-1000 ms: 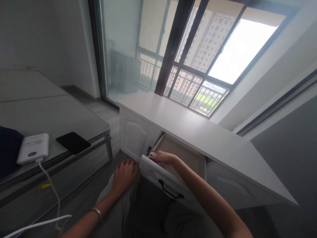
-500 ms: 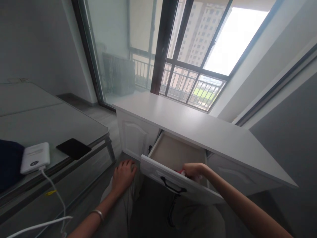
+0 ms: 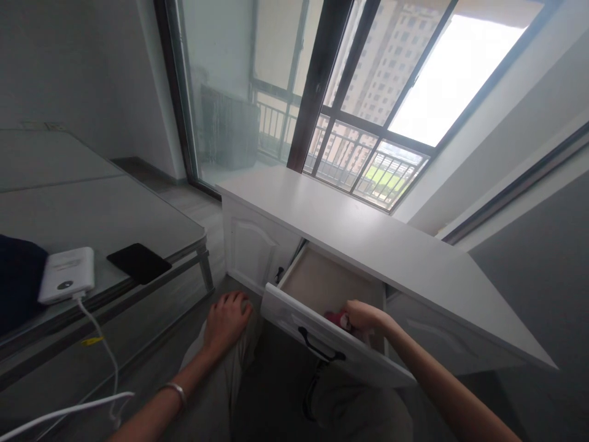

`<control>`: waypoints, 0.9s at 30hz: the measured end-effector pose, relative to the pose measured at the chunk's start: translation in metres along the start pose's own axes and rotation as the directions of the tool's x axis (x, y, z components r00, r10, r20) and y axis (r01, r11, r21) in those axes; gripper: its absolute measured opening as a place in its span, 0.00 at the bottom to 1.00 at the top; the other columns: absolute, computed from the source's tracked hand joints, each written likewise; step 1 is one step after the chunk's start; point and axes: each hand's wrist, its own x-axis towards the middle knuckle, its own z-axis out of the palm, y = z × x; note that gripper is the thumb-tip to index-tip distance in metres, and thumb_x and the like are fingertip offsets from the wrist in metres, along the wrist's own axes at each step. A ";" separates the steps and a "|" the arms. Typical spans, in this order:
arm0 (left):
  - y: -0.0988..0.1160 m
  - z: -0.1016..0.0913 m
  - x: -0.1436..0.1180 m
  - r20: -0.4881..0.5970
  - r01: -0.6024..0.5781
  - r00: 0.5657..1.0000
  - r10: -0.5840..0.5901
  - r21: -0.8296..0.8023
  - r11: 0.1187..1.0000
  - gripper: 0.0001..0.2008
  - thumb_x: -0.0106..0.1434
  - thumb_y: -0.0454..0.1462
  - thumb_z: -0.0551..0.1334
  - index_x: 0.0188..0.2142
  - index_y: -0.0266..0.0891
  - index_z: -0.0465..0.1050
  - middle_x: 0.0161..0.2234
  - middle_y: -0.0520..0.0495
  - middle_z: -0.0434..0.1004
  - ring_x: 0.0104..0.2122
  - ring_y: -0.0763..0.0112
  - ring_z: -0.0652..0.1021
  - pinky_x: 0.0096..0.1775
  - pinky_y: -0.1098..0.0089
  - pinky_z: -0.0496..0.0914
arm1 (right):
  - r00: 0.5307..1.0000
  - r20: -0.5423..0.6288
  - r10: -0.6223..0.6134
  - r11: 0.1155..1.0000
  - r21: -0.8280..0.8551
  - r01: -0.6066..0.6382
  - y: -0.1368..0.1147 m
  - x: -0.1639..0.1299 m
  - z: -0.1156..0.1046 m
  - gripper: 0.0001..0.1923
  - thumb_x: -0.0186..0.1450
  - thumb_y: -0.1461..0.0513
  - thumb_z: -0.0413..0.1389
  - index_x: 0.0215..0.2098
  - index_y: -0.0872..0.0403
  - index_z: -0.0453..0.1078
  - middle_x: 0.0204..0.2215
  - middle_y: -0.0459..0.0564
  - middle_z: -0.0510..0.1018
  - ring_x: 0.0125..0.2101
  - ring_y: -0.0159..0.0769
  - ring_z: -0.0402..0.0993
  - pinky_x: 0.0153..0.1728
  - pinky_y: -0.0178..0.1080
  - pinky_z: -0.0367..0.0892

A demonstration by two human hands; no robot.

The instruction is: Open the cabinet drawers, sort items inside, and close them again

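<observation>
A white desk (image 3: 368, 245) has its drawer (image 3: 294, 316) pulled out, with a black handle (image 3: 319, 351) on the front panel. My right hand (image 3: 363, 316) reaches down into the drawer's right front corner and touches a small red object (image 3: 337, 319); whether the fingers grip it is hidden by the drawer front. My left hand (image 3: 226, 320) rests flat on my knee, left of the drawer, holding nothing. A bracelet (image 3: 175, 391) circles my left wrist.
A grey table (image 3: 92, 215) at the left carries a white power bank (image 3: 67, 275) with a white cable (image 3: 99, 356), a black phone (image 3: 138, 263) and a dark cloth (image 3: 16, 279). Behind the desk is a large window (image 3: 368, 104) with a dark frame.
My right hand has moved with the red object from the drawer's left front corner to its right front corner and lowered it inside. The left hand has stayed on my knee.
</observation>
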 end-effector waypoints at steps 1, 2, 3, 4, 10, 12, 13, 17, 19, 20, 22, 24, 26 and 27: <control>0.000 0.001 0.000 -0.003 0.001 1.000 -0.001 -0.002 1.000 0.18 0.79 0.39 0.55 0.56 0.39 0.83 0.60 0.37 0.85 0.61 0.44 0.79 0.60 0.49 0.73 | 0.994 -0.071 -0.086 0.994 -0.066 0.081 -0.011 0.009 -0.002 0.13 0.64 0.71 0.61 0.41 0.57 0.88 0.40 0.61 0.90 0.43 0.52 0.89 0.46 0.41 0.80; 0.000 0.002 0.000 -0.002 0.000 1.000 0.000 -0.003 1.000 0.17 0.79 0.39 0.55 0.55 0.39 0.83 0.60 0.37 0.85 0.61 0.44 0.79 0.59 0.49 0.73 | 0.973 -0.148 -0.177 0.978 -0.134 0.158 -0.023 0.020 -0.003 0.17 0.67 0.71 0.60 0.49 0.56 0.88 0.49 0.63 0.90 0.52 0.54 0.88 0.53 0.43 0.80; 0.000 0.002 0.000 -0.002 -0.003 1.000 0.003 -0.004 1.000 0.17 0.79 0.39 0.55 0.55 0.39 0.82 0.59 0.37 0.85 0.61 0.44 0.79 0.59 0.48 0.73 | 0.940 -0.225 -0.256 0.957 -0.193 0.215 -0.034 0.032 -0.005 0.21 0.69 0.71 0.59 0.56 0.56 0.86 0.58 0.65 0.87 0.60 0.56 0.84 0.59 0.45 0.78; 0.001 0.003 0.000 -0.002 -0.007 1.000 0.007 -0.006 1.000 0.17 0.79 0.39 0.55 0.55 0.39 0.82 0.59 0.37 0.85 0.61 0.44 0.79 0.59 0.48 0.73 | 0.899 -0.299 -0.319 0.938 -0.239 0.253 -0.045 0.046 -0.007 0.24 0.72 0.71 0.57 0.62 0.56 0.83 0.65 0.66 0.83 0.67 0.57 0.78 0.65 0.47 0.75; 0.004 0.008 -0.002 -0.024 -0.033 0.999 0.033 0.012 0.999 0.16 0.78 0.37 0.56 0.52 0.41 0.83 0.57 0.36 0.86 0.60 0.46 0.81 0.58 0.51 0.74 | 0.768 -0.490 -0.412 0.911 -0.239 0.336 -0.076 0.135 -0.027 0.25 0.74 0.76 0.49 0.65 0.67 0.77 0.74 0.74 0.71 0.79 0.56 0.58 0.79 0.53 0.57; 0.004 0.010 -0.001 -0.028 -0.043 0.999 0.044 0.027 0.999 0.15 0.78 0.37 0.56 0.52 0.42 0.83 0.57 0.36 0.86 0.59 0.47 0.81 0.57 0.52 0.74 | 0.776 -0.524 -0.352 0.936 -0.175 0.306 -0.076 0.152 -0.037 0.23 0.72 0.78 0.51 0.60 0.66 0.78 0.70 0.72 0.76 0.75 0.57 0.65 0.77 0.53 0.60; 0.004 0.011 0.000 -0.031 -0.045 0.998 0.046 0.034 0.998 0.15 0.78 0.36 0.56 0.52 0.42 0.83 0.56 0.36 0.86 0.59 0.47 0.81 0.57 0.52 0.75 | 0.775 -0.538 -0.332 0.943 -0.156 0.295 -0.075 0.157 -0.040 0.22 0.71 0.79 0.51 0.57 0.64 0.79 0.68 0.70 0.78 0.73 0.57 0.68 0.76 0.53 0.62; 0.004 0.012 0.001 -0.029 -0.038 0.999 0.040 0.052 0.998 0.15 0.79 0.37 0.56 0.53 0.41 0.83 0.56 0.36 0.86 0.59 0.46 0.82 0.58 0.52 0.75 | 0.778 -0.560 -0.287 0.955 -0.107 0.275 -0.068 0.163 -0.044 0.20 0.69 0.80 0.52 0.48 0.59 0.79 0.64 0.66 0.81 0.70 0.55 0.71 0.74 0.50 0.65; 0.004 0.011 0.001 -0.025 -0.040 0.999 0.042 0.057 0.998 0.15 0.78 0.37 0.57 0.53 0.41 0.83 0.57 0.36 0.86 0.59 0.46 0.81 0.58 0.51 0.75 | 0.798 -0.546 -0.255 0.964 -0.079 0.254 -0.061 0.161 -0.040 0.19 0.69 0.80 0.51 0.48 0.61 0.79 0.64 0.70 0.81 0.71 0.55 0.69 0.73 0.49 0.64; 0.004 0.010 0.000 -0.021 -0.040 0.999 0.042 0.057 0.998 0.15 0.78 0.37 0.57 0.54 0.40 0.83 0.57 0.36 0.86 0.59 0.46 0.81 0.58 0.51 0.75 | 0.809 -0.537 -0.237 0.968 -0.065 0.240 -0.055 0.160 -0.036 0.19 0.70 0.80 0.51 0.50 0.62 0.79 0.65 0.71 0.80 0.72 0.54 0.68 0.73 0.49 0.63; 0.004 0.009 -0.001 -0.014 -0.045 0.999 0.046 0.055 0.997 0.16 0.79 0.37 0.57 0.55 0.40 0.83 0.58 0.35 0.85 0.59 0.45 0.81 0.58 0.51 0.75 | 0.822 -0.542 -0.178 0.980 -0.022 0.198 -0.041 0.156 -0.027 0.22 0.70 0.80 0.50 0.54 0.62 0.79 0.66 0.71 0.80 0.72 0.52 0.67 0.73 0.50 0.62; 0.005 0.007 -0.002 -0.007 -0.050 0.999 0.050 0.053 0.997 0.16 0.79 0.38 0.56 0.55 0.40 0.83 0.59 0.35 0.85 0.60 0.46 0.81 0.57 0.51 0.75 | 0.820 -0.566 -0.091 0.991 0.030 0.131 -0.020 0.147 -0.017 0.25 0.69 0.81 0.51 0.56 0.61 0.79 0.64 0.71 0.81 0.71 0.51 0.69 0.73 0.52 0.61; 0.005 0.005 -0.002 -0.009 -0.049 0.999 0.049 0.055 0.997 0.16 0.80 0.38 0.57 0.55 0.40 0.83 0.59 0.35 0.85 0.60 0.47 0.81 0.57 0.52 0.75 | 0.804 -0.594 0.030 0.996 0.088 0.028 0.005 0.133 -0.009 0.27 0.67 0.81 0.52 0.57 0.61 0.80 0.60 0.72 0.83 0.67 0.55 0.74 0.70 0.57 0.64; 0.005 0.004 -0.002 -0.012 -0.046 0.999 0.047 0.057 0.997 0.16 0.80 0.38 0.57 0.55 0.41 0.83 0.59 0.35 0.85 0.60 0.47 0.81 0.57 0.53 0.74 | 0.791 -0.604 0.100 0.992 0.118 -0.036 0.019 0.125 -0.005 0.27 0.66 0.81 0.52 0.56 0.62 0.81 0.57 0.74 0.84 0.64 0.58 0.77 0.68 0.60 0.66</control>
